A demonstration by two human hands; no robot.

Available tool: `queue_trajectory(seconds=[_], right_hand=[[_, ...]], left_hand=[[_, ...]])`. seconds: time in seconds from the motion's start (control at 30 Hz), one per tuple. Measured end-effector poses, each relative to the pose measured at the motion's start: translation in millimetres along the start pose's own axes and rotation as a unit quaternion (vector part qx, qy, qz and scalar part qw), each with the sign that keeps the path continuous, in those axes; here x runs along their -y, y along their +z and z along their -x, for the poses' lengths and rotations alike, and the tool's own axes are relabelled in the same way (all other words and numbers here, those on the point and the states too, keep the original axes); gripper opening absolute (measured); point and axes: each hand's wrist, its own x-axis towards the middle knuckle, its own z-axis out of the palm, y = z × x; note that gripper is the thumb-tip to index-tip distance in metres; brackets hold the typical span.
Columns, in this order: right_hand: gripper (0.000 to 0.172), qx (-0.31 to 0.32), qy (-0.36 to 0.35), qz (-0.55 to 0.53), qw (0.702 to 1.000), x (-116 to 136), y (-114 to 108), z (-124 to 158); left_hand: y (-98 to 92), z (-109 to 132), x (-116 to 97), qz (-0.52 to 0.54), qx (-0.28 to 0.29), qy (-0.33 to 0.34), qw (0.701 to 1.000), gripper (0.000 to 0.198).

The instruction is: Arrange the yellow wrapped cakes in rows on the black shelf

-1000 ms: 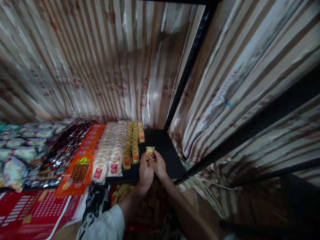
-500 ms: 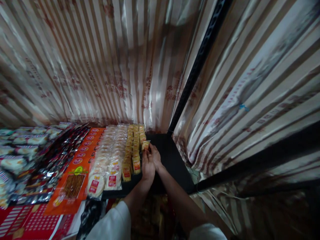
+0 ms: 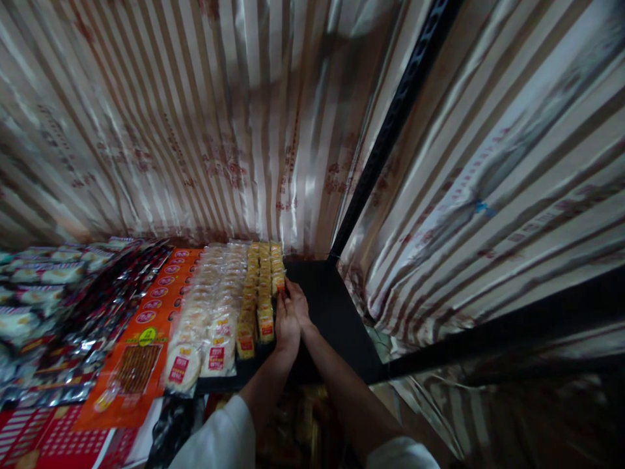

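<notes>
Small yellow-wrapped snack packets (image 3: 250,296) stand in tight rows near the right end of a black shelf (image 3: 332,312). My left hand (image 3: 287,329) reaches up to the front of the rightmost, shorter row, its fingers straight and close together. Beside it, my right hand (image 3: 299,305) has its fingertips against the right side of the front snack packet (image 3: 278,282). That packet is held between the fingers of both hands, in line with its row. The fingertips are partly hidden and dim.
Clear-wrapped round white crackers (image 3: 215,326) stand in rows left of the yellow ones. Further left lie orange snack bags (image 3: 139,355), dark shiny packets (image 3: 102,319) and white packets (image 3: 43,273). A black post (image 3: 375,156) rises behind, before a striped sheet (image 3: 273,130). A red perforated basket (image 3: 53,433) is below.
Both hands have moved slightly left with the front yellow packet, which now lines up with its row rather than sticking out to the right. The view has shifted slightly.
</notes>
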Motion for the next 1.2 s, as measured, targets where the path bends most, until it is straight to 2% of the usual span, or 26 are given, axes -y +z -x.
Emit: queue_trajectory(seconds=[0.17,0.27,0.43,0.53,0.63,0.73,0.83,0.93,1.0,1.07,1.13,1.2], right_hand=[[0.048,-0.001,0.026,0.017,1.0,-3,5,-2],[0.049,-0.027,0.04,0.029,0.998,-3,3,0],[0.05,-0.059,0.051,0.007,0.997,3,-3,20],[0.046,-0.084,0.058,-0.028,0.994,10,-9,44],[0.042,-0.09,0.07,-0.059,0.992,20,-16,79],[0.038,-0.106,0.049,-0.085,0.989,31,-23,117],[0.037,-0.108,0.017,-0.113,0.988,40,-28,154],[0.037,-0.079,-0.003,-0.116,0.99,48,-27,188],[0.035,-0.057,-0.019,-0.096,0.994,53,-20,207],[0.034,-0.023,-0.02,-0.061,0.998,57,-9,222],[0.034,0.052,-0.001,-0.016,0.999,59,6,232],[0.035,0.155,0.028,0.035,0.987,59,20,238]], left_hand=[[0.9,1,-2,-0.016,-0.011,-0.002,1.0,0.043],[-0.1,6,-5,-0.025,-0.005,0.004,1.0,0.044],[-8.2,31,-9,-0.052,0.011,0.007,0.999,0.048],[-18.0,58,-6,-0.074,0.028,0.028,0.996,0.048],[-31.4,90,4,-0.096,0.053,0.079,0.991,0.047],[-48.8,123,17,-0.096,0.082,0.122,0.985,0.047],[-70.5,152,30,-0.098,0.126,0.135,0.978,0.048],[-96.2,171,47,-0.105,0.164,0.153,0.969,0.047],[-114.6,174,62,-0.114,0.157,0.157,0.968,0.043],[-133.0,169,75,-0.156,0.123,0.139,0.97,0.039],[-150.1,159,87,-0.262,0.094,0.094,0.956,0.035],[-164.4,147,95,-0.369,0.08,0.045,0.925,0.033]])
